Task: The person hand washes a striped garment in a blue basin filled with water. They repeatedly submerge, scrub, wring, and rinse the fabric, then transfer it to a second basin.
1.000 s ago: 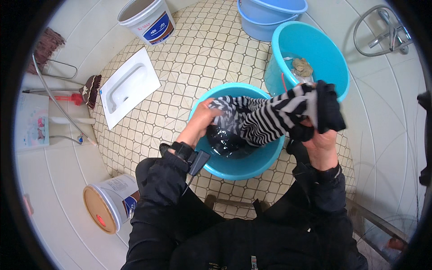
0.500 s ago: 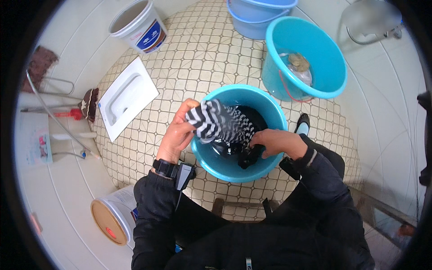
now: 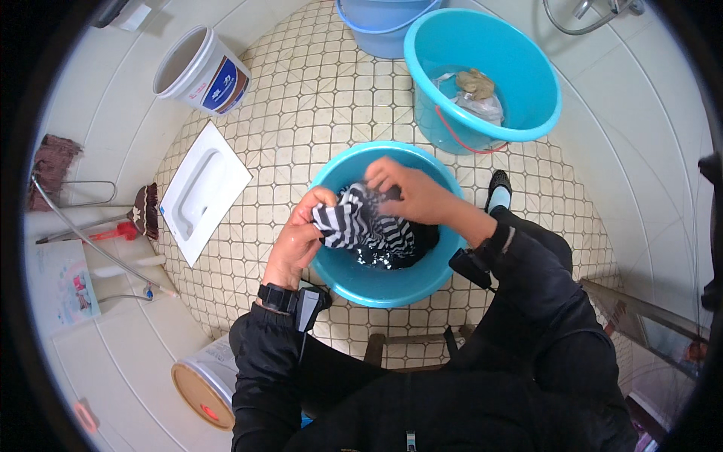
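My left hand point(image 3: 295, 242) is closed on a black-and-white striped cloth point(image 3: 339, 224), pinching its left end at the rim of a turquoise basin point(image 3: 348, 288). From there the cloth hangs into the basin, its lower part reaching dark, shiny water point(image 3: 384, 258). Above the cloth's upper right part is my right hand point(image 3: 414, 194), slightly blurred. Its bent fingers and thumb are apart, and nothing shows between them. Whether the thumb brushes the cloth is hard to see.
Behind the basin stand a turquoise bucket point(image 3: 553, 113) with bags inside and a blue bucket point(image 3: 376, 38). A squat toilet point(image 3: 177, 200) and a white pail point(image 3: 177, 83) are at left. A lidded tub point(image 3: 197, 395) lies by my left arm; a stool point(image 3: 374, 350) is below.
My right hand has let go of the dark, wet part low in the basin and risen up and left over the striped cloth. My left hand keeps its hold. The view has shifted slightly.
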A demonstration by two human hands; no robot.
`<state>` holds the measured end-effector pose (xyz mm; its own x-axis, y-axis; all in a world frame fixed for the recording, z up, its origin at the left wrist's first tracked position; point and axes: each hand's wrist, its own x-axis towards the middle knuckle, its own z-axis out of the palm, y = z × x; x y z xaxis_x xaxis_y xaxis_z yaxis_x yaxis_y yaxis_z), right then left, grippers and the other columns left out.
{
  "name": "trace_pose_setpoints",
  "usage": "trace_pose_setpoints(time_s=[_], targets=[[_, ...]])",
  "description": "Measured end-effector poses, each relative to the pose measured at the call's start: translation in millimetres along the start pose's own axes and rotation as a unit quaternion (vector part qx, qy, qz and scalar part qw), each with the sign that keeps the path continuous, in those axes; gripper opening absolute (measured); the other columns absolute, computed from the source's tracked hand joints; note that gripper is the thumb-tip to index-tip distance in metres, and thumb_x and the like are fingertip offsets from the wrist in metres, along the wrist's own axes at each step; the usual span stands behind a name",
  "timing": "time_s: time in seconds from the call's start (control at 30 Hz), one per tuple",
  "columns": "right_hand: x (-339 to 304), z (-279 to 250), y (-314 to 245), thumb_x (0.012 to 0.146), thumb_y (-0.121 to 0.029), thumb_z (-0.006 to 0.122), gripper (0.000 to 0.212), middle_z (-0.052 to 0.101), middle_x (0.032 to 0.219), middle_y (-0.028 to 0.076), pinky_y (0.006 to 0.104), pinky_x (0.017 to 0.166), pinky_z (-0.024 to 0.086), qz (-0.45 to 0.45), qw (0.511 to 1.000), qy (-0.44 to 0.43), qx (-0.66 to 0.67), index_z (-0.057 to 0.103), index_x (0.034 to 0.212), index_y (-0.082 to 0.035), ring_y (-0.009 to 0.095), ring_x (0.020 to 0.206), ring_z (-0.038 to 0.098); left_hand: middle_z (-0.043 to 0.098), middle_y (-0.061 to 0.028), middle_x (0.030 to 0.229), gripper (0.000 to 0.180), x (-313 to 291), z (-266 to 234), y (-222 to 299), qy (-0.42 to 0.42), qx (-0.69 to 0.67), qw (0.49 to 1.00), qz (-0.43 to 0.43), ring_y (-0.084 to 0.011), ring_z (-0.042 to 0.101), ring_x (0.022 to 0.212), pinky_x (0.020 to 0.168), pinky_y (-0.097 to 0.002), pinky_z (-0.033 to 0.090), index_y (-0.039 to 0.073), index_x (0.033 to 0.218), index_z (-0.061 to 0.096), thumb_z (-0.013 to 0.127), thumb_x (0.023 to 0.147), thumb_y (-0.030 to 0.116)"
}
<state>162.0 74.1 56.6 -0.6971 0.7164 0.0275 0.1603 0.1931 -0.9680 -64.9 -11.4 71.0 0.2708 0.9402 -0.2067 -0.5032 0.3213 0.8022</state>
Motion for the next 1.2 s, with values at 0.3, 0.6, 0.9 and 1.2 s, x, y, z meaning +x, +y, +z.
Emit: trace_pose_setpoints(time_s=[0.3, 0.6, 0.9, 1.2], targets=[[5.4, 15.1, 2.8, 0.089, -0.018, 0.057, 0.013, 0.049, 0.077, -0.004, 0.0234, 0.059, 0.037, 0.19, 0.942, 0.016, 0.278, 0.056, 0.084, -0.006, 0.006, 0.069, 0.044, 0.051, -0.0051, 0.109, 0.056, 10.5, 1.6, 3.4, 0.15, 0.223, 0.963, 0.012, -0.0153, 0.049, 0.105, 0.082, -0.0247, 0.043, 0.011, 0.117, 0.049, 0.043, 0.067, -0.013], [-5.5, 22.0, -25.1, 0.09, -0.017, 0.059, 0.017, 0.057, 0.096, -0.001, 0.0242, 0.075, 0.044, 0.203, 0.866, -0.016, 0.457, 0.055, 0.102, -0.006, 0.006, 0.085, 0.053, 0.052, 0.0017, 0.094, 0.029, 11.5, -0.6, -45.3, 0.133, 0.181, 0.962, -0.155, -0.008, 0.052, 0.083, 0.073, -0.0208, 0.045, 0.009, 0.108, 0.05, 0.069, 0.086, 0.013], [-11.7, 16.0, -37.6, 0.078, -0.004, 0.067, 0.028, 0.049, 0.092, -0.002, 0.0249, 0.074, 0.042, 0.121, 0.925, -0.064, 0.354, 0.046, 0.096, -0.007, 0.006, 0.084, 0.047, 0.059, -0.008, 0.091, 0.032, 15.3, -11.9, -76.1, 0.159, 0.408, 0.898, -0.045, -0.0195, 0.062, 0.082, 0.074, -0.0306, 0.051, 0.003, 0.092, 0.057, 0.076, 0.067, -0.003], [-1.4, 3.4, -0.4, 0.071, 0.0, 0.059, 0.03, 0.054, 0.085, 0.012, 0.0348, 0.074, 0.046, 0.107, 0.99, 0.09, -0.003, 0.045, 0.098, -0.003, 0.025, 0.081, 0.055, 0.059, -0.0003, 0.081, 0.02, 20.4, -7.2, -46.7, 0.308, 0.329, 0.893, -0.011, -0.0083, 0.053, 0.077, 0.071, -0.0213, 0.042, 0.005, 0.085, 0.054, 0.054, 0.077, -0.014]])
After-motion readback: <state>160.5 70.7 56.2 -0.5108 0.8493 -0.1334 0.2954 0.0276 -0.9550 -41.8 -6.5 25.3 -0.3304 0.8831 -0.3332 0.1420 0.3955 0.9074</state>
